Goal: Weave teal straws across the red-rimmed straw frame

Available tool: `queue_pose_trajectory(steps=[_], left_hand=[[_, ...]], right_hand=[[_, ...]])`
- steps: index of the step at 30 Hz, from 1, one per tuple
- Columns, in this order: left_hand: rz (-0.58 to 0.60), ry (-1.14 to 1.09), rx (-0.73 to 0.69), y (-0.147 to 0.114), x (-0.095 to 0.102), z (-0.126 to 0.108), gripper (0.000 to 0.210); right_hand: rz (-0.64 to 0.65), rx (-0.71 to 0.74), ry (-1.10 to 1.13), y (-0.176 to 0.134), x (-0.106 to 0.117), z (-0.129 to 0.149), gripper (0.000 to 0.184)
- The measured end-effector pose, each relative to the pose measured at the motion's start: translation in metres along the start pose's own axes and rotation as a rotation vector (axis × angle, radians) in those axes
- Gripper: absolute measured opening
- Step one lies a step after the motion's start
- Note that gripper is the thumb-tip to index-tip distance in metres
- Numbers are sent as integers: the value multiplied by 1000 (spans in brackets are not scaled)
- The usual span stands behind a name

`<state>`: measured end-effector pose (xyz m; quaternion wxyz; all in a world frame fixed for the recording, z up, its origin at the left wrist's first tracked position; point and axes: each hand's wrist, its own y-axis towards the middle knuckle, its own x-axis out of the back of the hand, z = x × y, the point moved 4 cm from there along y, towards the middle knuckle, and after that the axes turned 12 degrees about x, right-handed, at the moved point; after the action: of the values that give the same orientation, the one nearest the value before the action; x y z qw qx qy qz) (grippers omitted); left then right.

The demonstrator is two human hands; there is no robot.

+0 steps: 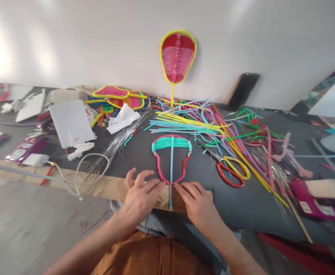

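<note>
Left hand (140, 196) and right hand (200, 204) have fingertips close together at the near end of the pipe-cleaner frame (159, 166) on the tabletop (227, 206); can't tell if they're pinching. I'd keep that blue stem (172, 162) centred, pressing evenly.

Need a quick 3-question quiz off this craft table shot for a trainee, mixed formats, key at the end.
1. Multiple choice: where are the fingertips of the left hand and right hand?
A. at the top of the loop
B. at the lower end of the loop
C. on the scissors

2. True or false: the scissors lie on the table, to the right of the loop.

3. Fill in: the pink-and-red fan shape standing upright behind the loop has a ____ rim.

Key: 1. B; 2. True; 3. yellow
</note>
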<state>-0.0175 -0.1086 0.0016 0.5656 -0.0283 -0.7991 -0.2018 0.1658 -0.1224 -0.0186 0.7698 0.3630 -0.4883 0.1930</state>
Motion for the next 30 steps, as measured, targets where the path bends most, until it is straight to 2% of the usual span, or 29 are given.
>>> queue_pose_trajectory(steps=[6, 9, 18, 21, 24, 26, 30], left_hand=[[25, -28, -55, -31, -25, -16, 31], [39, -29, -99, -36, -27, -20, 30], [46, -70, -88, -37, -32, -18, 23], [25, -75, -90, -38, -32, -19, 24], [-2, -122, -98, -42, -26, -18, 27], [-16, -175, -106, -44, -19, -15, 26], [-91, -220, -16, -34, -1, 2, 31]], right_hand=[[106, 25, -64, 6, -10, 4, 48], [143, 30, -79, 9, -8, 4, 47], [207, 36, -57, 17, -6, 2, 43], [137, -4, 111, 12, -4, -7, 46], [-43, -158, 315, 0, 5, -23, 42], [-135, -269, 327, -10, 12, -34, 34], [-192, -412, 218, -28, 27, -51, 26]])
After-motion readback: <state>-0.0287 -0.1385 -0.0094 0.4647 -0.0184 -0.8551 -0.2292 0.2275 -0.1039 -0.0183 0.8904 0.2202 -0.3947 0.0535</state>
